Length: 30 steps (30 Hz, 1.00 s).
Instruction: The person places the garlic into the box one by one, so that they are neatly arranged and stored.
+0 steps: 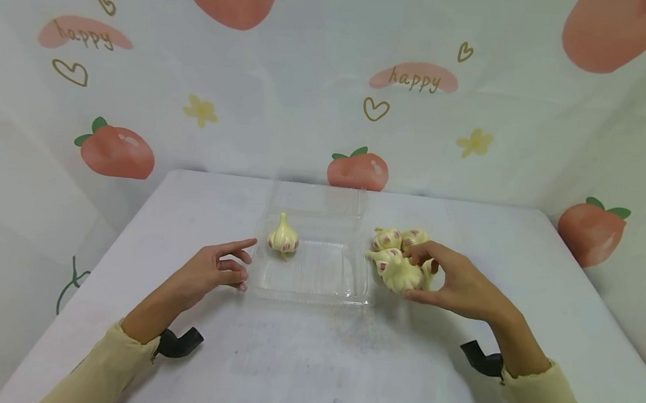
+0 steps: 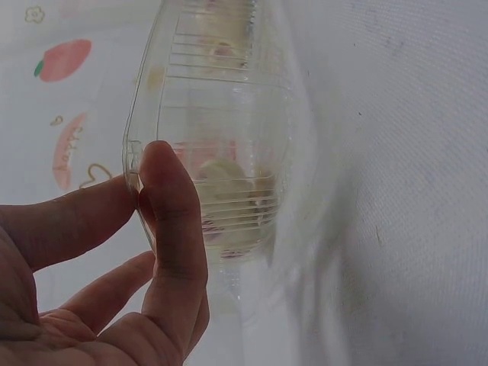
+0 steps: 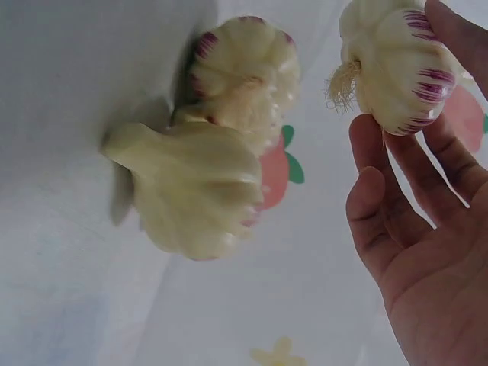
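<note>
Between the thumb and fingers of my right hand [image 1: 455,284] is a garlic bulb [image 1: 402,275]; its root tuft and purple streaks show in the right wrist view, where the bulb [image 3: 400,72] is raised off the table. More garlic bulbs [image 1: 388,238] cluster right beside and behind it. My left hand [image 1: 209,271] reaches to the left side of a clear plastic box [image 1: 301,296], fingers loosely bent and fingertips right at the rim [image 2: 131,152]. One garlic bulb [image 1: 283,237] stands with its stem up in the box's back left corner. The box's lid [image 1: 317,200] is raised behind it.
Everything sits on a white table [image 1: 303,371]. A white backdrop [image 1: 295,102] printed with red fruit, hearts and flowers rises behind its far edge. Black wrist pieces [image 1: 181,343] stick out at both sleeves.
</note>
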{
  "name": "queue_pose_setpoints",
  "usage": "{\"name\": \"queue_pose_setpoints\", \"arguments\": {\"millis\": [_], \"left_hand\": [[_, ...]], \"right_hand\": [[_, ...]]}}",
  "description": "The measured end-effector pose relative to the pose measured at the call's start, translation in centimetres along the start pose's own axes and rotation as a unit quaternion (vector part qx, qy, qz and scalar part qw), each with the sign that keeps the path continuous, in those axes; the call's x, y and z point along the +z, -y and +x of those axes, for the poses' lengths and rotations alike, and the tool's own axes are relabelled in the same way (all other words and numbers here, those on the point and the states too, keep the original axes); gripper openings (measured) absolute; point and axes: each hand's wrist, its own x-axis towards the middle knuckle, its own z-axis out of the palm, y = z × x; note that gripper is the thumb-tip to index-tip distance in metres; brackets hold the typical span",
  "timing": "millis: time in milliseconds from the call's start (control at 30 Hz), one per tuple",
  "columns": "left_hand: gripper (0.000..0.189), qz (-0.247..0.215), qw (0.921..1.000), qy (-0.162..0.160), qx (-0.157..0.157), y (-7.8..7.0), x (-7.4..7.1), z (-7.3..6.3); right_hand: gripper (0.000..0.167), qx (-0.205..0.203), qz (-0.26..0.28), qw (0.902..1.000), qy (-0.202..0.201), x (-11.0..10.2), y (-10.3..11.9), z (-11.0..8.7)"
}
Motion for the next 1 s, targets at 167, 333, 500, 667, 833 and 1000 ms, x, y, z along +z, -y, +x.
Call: {"name": "queue_pose_setpoints", "arguments": {"millis": [167,333,500,667,833,1000], "left_hand": [[0.072,-0.003,1.0,0.0,-0.004,0.1,0.0,0.0],[0.071,0.0,1.0,0.0,-0.001,0.2,0.0,0.1],[0.072,0.001,1.0,0.0,-0.003,0.2,-0.1,0.1],[0.072,0.002,1.0,-0.001,-0.003,0.0,-0.1,0.2],[0.071,-0.001,1.0,0.001,0.004,0.0,-0.1,0.2],[0.071,0.001,1.0,0.002,0.0,0.1,-0.1,0.2]], "right_hand": [[0.054,0.009,-0.028,0.9992,-0.026,-0.8,0.3,0.2],[0.049,0.026,-0.049,0.9974,-0.046,-1.3,0.2,0.1],[0.045,0.046,-0.053,0.9958,-0.059,-1.5,0.1,0.1],[0.042,0.072,-0.051,0.9936,-0.07,-2.0,0.2,0.4],[0.04,0.117,-0.04,0.9901,-0.066,-2.5,0.7,0.7],[0.039,0.158,-0.02,0.9851,-0.064,-2.9,1.3,0.9]]}}
